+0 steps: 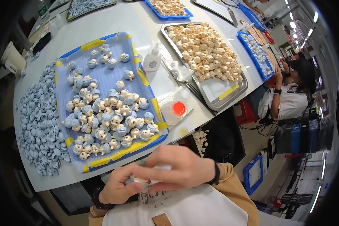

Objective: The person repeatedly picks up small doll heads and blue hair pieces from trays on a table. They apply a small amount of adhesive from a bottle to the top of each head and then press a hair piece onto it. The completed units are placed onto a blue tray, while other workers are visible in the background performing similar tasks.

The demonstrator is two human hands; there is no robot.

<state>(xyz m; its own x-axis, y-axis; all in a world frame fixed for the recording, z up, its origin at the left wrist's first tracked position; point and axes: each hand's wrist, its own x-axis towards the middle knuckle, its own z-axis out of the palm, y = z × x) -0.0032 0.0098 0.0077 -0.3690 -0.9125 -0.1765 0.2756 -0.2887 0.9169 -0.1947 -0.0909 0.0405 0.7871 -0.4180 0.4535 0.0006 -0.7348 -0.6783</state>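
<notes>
My left hand (pixel 122 186) and my right hand (pixel 179 165) meet in front of my chest, just off the table's near edge. Closed fingers of the left hand surround a small piece with a bluish edge (pixel 128 180), mostly hidden. The right hand's fingers bend over it, and something white (pixel 163 167) shows between them; its kind cannot be made out. Beyond the hands lies a blue tray (pixel 160 140) edged with yellow tape and lined with a pale cloth. On it are many small doll heads (pixel 115 121) with painted eyes and blue hair.
Loose blue hair shells (pixel 39 120) are heaped at the left. A steel tray (pixel 242 88) holds many cream-coloured hollow pieces. Between the trays stand a white squeeze bottle (pixel 153 58), crumpled tissue (pixel 181 71) and a container with red-orange contents (pixel 179 109). A co-worker (pixel 290 94) sits at the right.
</notes>
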